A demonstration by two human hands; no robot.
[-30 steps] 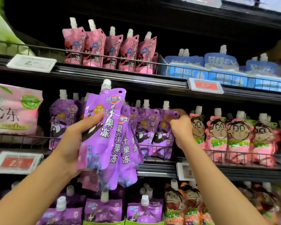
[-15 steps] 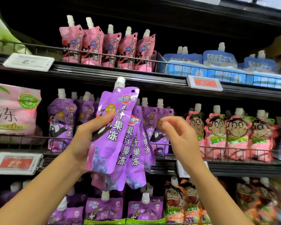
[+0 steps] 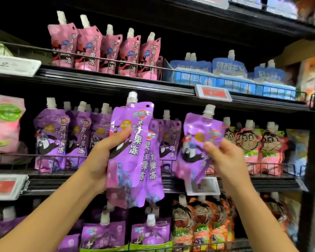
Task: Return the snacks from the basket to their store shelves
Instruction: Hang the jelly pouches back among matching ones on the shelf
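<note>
The right hand (image 3: 225,160) pinched 1 purple pouch (image 3: 195,142) by its lower right side, thumb on the front and fingers behind, holding it in the air in front of the middle shelf (image 3: 262,182). The pouch stood with its long axis near vertical, tilted slightly, its white spout (image 3: 208,110) pointing up and a little right, printed face toward the camera. Its likely place lay straight ahead and slightly left of that hand: the gap in the row of matching purple pouches (image 3: 67,135), between the standing one (image 3: 168,140) and the red cartoon pouches (image 3: 251,144). The right hand was the nearer one to that gap.

The left hand (image 3: 105,157) gripped a fan of what looked like 3 more purple pouches (image 3: 135,153), thumb across the front one, all upright with spouts up, held well in front of the shelf rail. The basket was not in view.
</note>
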